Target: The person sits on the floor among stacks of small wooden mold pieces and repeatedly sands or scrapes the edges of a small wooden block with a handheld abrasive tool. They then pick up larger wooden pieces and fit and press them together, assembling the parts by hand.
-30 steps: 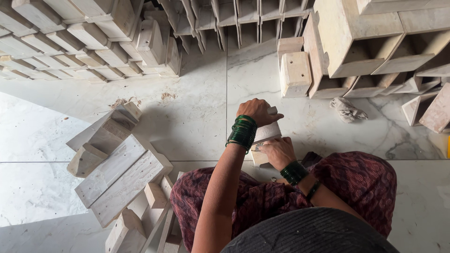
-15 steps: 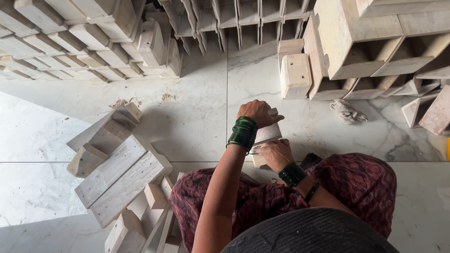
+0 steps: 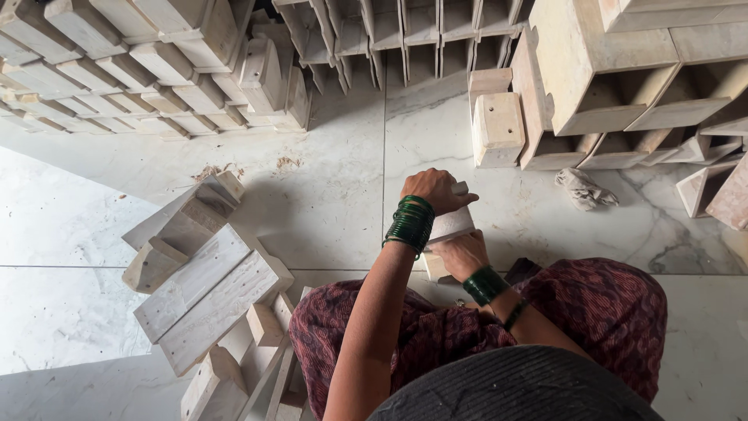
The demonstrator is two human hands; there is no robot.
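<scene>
Gripping a pale wooden block (image 3: 449, 226), both hands' fingers closed.

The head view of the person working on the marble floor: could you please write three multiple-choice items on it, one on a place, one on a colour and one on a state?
1. Where does the crumpled rag lie?
A. On the marble floor, right of the hands
B. On the person's lap
C. On top of the left stack

2. What colour are the bangles on both wrists?
A. Red
B. Green
C. Gold

3. How is the pale wooden block held?
A. It lies untouched on the floor
B. Only the right hand touches it
C. The left hand grips its top, the right hand steadies it below

Answers: 1 A, the rag sits on bare floor near the open wooden boxes. 2 B, both stacks of bangles are dark green. 3 C, both hands close around the block.
</scene>
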